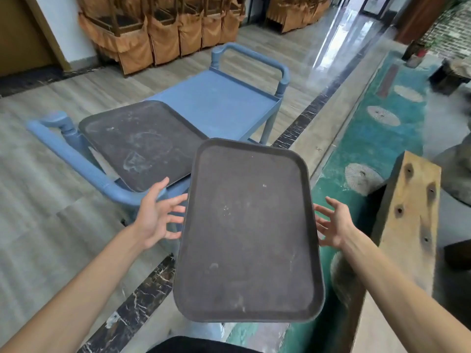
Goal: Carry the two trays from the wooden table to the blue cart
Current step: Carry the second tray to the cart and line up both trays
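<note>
A dark brown tray (248, 225) hangs in the air in front of me, long side pointing away. My left hand (155, 215) is at its left edge and my right hand (334, 222) at its right edge, fingers spread and reaching under the rim, carrying it between them. A second dark tray (137, 143), dusty and smudged, lies flat on the near end of the blue cart (224, 103). The held tray's far corner overlaps the cart's right front corner in view. A corner of the wooden table (407, 212) shows at my right.
The cart's near handle (84, 164) runs just left of my left hand; its far handle (254, 57) stands at the back. Covered chairs (158, 39) are stacked along the far wall. A green pond-like floor strip (369, 138) lies to the right.
</note>
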{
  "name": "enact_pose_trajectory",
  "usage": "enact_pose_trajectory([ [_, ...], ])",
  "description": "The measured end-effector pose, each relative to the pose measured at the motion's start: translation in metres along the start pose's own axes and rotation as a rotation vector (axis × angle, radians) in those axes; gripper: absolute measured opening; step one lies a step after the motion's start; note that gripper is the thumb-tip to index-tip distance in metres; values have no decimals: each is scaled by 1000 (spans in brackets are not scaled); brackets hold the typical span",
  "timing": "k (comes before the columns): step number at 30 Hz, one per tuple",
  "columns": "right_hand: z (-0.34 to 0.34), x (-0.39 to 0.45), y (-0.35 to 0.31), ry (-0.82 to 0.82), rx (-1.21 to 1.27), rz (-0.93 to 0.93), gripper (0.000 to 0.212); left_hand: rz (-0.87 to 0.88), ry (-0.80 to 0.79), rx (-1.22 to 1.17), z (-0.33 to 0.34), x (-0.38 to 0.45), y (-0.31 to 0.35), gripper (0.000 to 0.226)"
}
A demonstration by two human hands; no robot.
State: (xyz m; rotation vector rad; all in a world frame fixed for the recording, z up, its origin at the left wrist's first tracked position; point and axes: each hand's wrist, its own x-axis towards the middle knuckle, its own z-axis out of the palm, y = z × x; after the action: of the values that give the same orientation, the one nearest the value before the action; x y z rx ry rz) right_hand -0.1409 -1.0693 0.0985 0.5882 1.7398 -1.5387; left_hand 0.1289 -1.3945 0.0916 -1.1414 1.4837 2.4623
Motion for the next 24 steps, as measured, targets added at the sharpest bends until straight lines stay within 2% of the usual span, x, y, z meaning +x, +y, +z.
enact_pose_trajectory([
  [5, 30, 45, -76, -6, 13, -17, 34, 28, -58, 7, 7, 73, 71, 83],
  [10, 63, 81, -134, -34, -16, -26, 22, 44, -19, 53, 4, 119, 124, 71],
  [18, 136, 157, -215, -148, -161, -45, 12, 110, 116, 130, -14, 181, 184, 26],
  [21, 165, 200, -251, -211, -226, -72, 13, 135, 145, 157, -24, 212, 204, 38],
  [24, 196, 251, -292, -292, -292, -137, 31, 169, 236, 148, -28, 256, 226, 56],
])
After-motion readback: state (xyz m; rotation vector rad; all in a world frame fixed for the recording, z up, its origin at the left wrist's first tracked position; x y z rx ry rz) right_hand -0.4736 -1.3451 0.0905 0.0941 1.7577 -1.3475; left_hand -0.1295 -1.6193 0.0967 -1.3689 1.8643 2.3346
